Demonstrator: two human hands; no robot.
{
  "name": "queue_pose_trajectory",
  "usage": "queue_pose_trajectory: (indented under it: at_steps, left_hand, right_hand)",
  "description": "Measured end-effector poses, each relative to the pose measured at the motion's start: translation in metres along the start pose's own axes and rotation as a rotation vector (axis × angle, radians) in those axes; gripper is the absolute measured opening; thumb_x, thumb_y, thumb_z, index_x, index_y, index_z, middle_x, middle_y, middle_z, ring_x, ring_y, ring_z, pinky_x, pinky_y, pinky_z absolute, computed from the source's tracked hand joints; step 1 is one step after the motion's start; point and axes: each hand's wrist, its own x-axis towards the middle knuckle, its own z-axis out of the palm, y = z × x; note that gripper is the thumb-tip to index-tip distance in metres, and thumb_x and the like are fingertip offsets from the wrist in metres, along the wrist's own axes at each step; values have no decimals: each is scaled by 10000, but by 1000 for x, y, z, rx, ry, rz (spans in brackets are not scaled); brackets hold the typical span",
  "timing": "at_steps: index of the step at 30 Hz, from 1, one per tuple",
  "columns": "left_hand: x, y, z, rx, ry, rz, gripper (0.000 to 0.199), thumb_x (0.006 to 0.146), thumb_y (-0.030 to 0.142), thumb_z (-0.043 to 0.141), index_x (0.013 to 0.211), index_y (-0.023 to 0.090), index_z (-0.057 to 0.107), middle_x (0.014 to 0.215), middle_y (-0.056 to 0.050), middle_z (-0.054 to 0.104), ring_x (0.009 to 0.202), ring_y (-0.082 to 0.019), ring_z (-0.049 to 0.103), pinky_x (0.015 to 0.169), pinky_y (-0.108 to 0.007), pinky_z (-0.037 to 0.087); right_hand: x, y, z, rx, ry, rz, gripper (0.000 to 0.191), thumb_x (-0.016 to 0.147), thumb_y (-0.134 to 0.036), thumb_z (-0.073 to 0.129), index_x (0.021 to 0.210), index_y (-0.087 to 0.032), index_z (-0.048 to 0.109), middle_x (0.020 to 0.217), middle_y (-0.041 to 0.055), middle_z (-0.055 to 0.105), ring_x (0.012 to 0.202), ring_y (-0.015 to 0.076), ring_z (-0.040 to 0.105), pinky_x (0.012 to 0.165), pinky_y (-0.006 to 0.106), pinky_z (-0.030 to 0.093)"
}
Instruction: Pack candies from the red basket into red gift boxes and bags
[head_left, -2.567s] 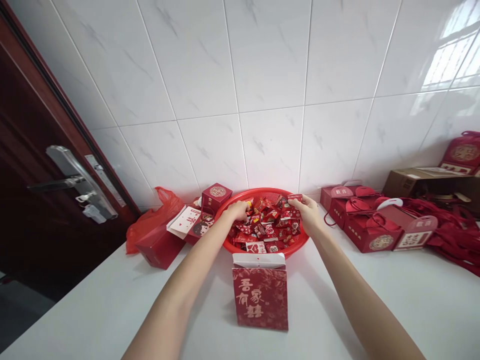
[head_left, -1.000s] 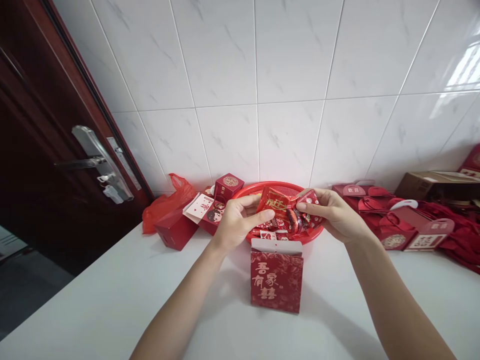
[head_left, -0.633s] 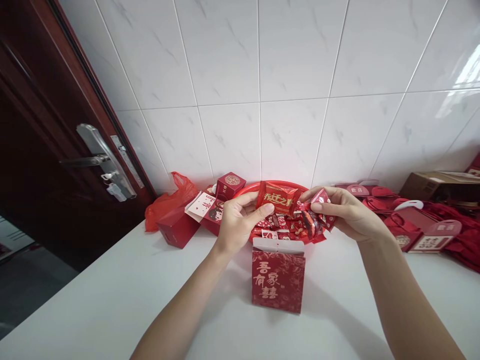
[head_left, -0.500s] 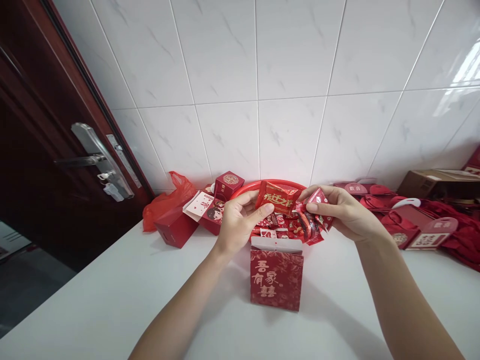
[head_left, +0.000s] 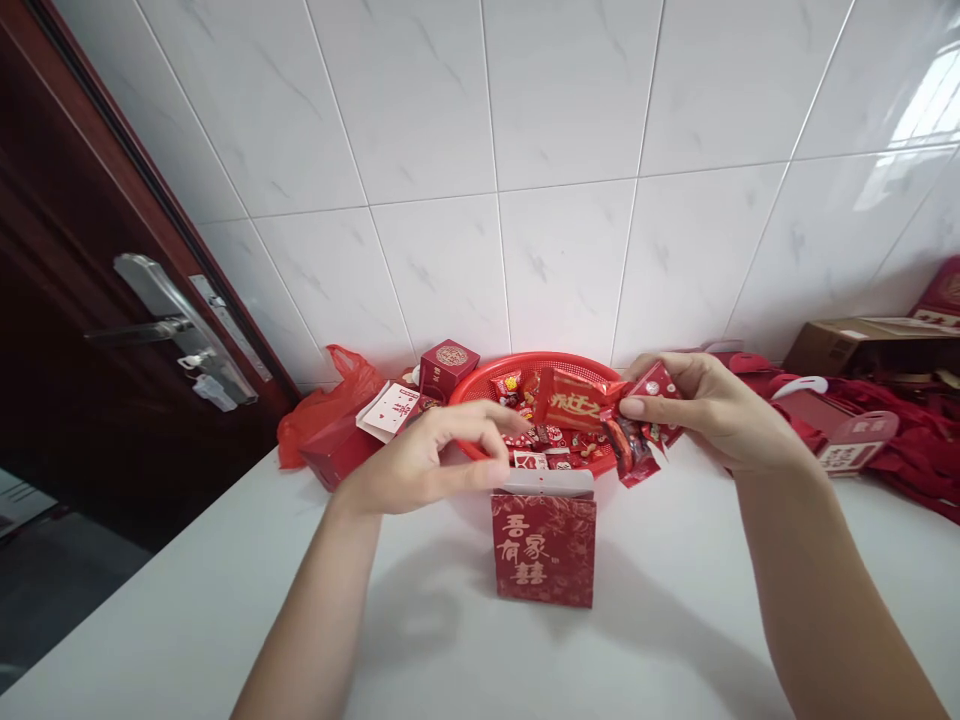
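Note:
A dark red gift box (head_left: pixel 545 550) with gold characters stands upright on the white table, its white top flaps raised. Behind it, a red plastic basket (head_left: pixel 480 385) holds several wrapped candies (head_left: pixel 551 437). My right hand (head_left: pixel 694 405), right of the basket, pinches several candy packets (head_left: pixel 634 445); a larger red packet with gold characters (head_left: pixel 574 400) extends from that bunch over the basket. Left of the box top, my left hand (head_left: pixel 442 450) has its fingers apart and holds nothing.
At the left lie a red plastic bag (head_left: pixel 330 395), a plain red box (head_left: pixel 337 450), a patterned box (head_left: pixel 448 368) and a white card (head_left: pixel 386 410). Red boxes (head_left: pixel 847 430) and a brown carton (head_left: pixel 832 345) sit at the right. A tiled wall (head_left: pixel 562 260) rises behind.
My left hand has let go of the larger red packet and moved left and down, opening. That packet now stays with my right hand's bunch. The view has shifted slightly.

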Motion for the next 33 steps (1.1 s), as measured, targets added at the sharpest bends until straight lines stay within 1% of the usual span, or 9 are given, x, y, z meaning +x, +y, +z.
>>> queue_pose_trajectory:
  at_steps: [2,4,7,11,16,21,24,29,33]
  left_hand:
    - [-3,2,-4,82,-165,-24,121,824,353,728,798,265,807,1116,-61,747,1059,-270,691,905,-326,543]
    - [0,0,1,118,-242,-34,152,857,335,686,901,284,823,1006,-45,771,912,-229,720,797,-280,553]
    - [9,-10,15,118,-215,-42,186,880,319,646,914,273,823,891,-33,777,797,-207,716,682,-252,537]
    - [15,-19,21,143,-165,-70,138,824,291,708,890,262,825,911,-25,781,821,-214,718,714,-259,537]
    - [11,-17,15,123,-265,-142,337,718,308,814,1054,278,806,1074,-36,762,912,-238,716,713,-256,548]
    - [8,-16,13,149,-249,-161,482,668,382,853,1135,288,784,1037,-35,732,904,-250,716,715,-262,548]
    - [7,-17,13,184,-264,-173,521,675,395,852,1180,304,763,1046,-33,726,939,-258,711,757,-273,546]
    - [6,-14,10,254,-303,-247,615,689,474,842,1265,299,715,1241,-59,699,1135,-290,651,940,-328,510]
    - [7,-13,9,206,-343,-266,621,697,484,832,1274,288,709,1263,-60,684,1112,-283,661,915,-323,522]
  right_hand:
    - [-4,-4,-4,-73,-82,17,262,701,-420,859,765,-194,743,633,19,675,525,133,575,463,249,442]
    - [-7,-7,-5,-154,-160,27,226,732,-403,837,774,-199,751,613,12,657,520,123,553,455,239,420]
    - [-9,-12,-2,-251,-233,25,176,765,-370,809,755,-202,758,569,-6,603,497,100,490,423,225,358]
    - [-12,-15,1,-331,-271,33,165,800,-355,765,753,-197,763,568,-12,577,492,94,451,421,229,335]
    - [-12,-11,7,-402,-243,26,138,820,-338,739,775,-210,761,590,-9,603,506,104,488,437,231,360]
    - [-6,1,24,-501,-249,2,112,803,-304,733,743,-212,752,587,-10,614,514,128,522,439,249,357]
    - [-4,3,31,-545,-200,-32,91,798,-295,728,819,-215,765,608,-12,614,523,129,521,441,246,354]
    - [-6,-6,31,-449,-147,-59,183,842,-362,694,879,-187,735,662,-5,620,577,124,531,507,244,388]
    - [-6,-6,41,-426,-83,-88,178,851,-346,683,813,-174,707,687,3,625,611,128,532,554,259,409]
